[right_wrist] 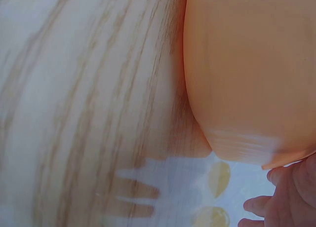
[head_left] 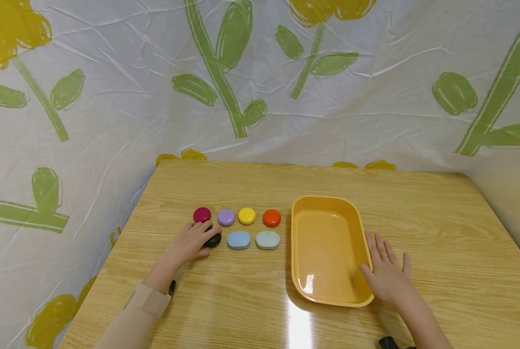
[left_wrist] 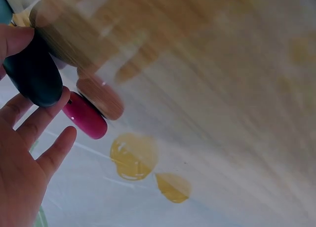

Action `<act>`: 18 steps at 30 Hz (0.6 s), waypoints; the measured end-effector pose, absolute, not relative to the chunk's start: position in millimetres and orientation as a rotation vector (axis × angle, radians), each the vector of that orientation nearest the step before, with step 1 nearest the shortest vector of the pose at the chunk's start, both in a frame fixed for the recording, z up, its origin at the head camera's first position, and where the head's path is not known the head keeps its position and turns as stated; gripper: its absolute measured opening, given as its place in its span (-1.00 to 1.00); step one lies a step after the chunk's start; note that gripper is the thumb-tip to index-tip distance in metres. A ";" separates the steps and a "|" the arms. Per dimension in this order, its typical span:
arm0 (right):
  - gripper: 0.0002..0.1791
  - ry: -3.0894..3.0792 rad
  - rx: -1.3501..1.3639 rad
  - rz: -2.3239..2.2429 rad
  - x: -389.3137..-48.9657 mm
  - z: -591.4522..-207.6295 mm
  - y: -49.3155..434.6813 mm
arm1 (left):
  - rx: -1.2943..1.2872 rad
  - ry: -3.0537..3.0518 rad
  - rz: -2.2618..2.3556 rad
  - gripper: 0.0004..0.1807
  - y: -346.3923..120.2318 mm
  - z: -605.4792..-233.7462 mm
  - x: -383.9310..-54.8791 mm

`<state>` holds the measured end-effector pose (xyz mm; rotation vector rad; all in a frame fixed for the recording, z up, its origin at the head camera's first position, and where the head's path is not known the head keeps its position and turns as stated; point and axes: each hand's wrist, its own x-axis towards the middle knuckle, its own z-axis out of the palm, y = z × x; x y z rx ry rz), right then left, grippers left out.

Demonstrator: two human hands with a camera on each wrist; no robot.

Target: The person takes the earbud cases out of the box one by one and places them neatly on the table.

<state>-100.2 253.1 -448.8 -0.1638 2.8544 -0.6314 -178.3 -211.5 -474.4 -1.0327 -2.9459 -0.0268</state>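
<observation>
My left hand [head_left: 189, 246] holds a smooth black oval piece [head_left: 215, 240] at the left end of the front row. In the left wrist view the thumb is on one side of that black piece [left_wrist: 34, 74] and fingertips are on the other. Just behind it lies a round magenta piece [head_left: 201, 214]. My right hand [head_left: 388, 278] has its fingers spread along the right side of a yellow-orange tray [head_left: 325, 242], thumb at the rim. From the right wrist, the fingertips show at the edge of the tray wall [right_wrist: 252, 79].
Lilac [head_left: 226, 217], yellow [head_left: 246, 216] and red-orange [head_left: 271, 218] round pieces continue the back row. A blue oval [head_left: 239, 240] and a pale grey-green oval [head_left: 267, 240] lie in front, left of the tray. Flower-printed cloth [head_left: 286, 121] hangs behind the glossy wooden table [head_left: 225, 300].
</observation>
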 end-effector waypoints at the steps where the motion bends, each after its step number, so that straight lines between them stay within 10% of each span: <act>1: -0.21 2.854 -0.162 -0.633 -100.1 -448.7 253.0 | -1.029 -2.953 -0.028 -0.40 -210.9 -474.0 -178.5; 18: -0.21 2.855 -0.165 -0.636 -99.4 -449.4 252.1 | -0.981 -3.008 -0.167 -0.36 -212.3 -473.2 -177.6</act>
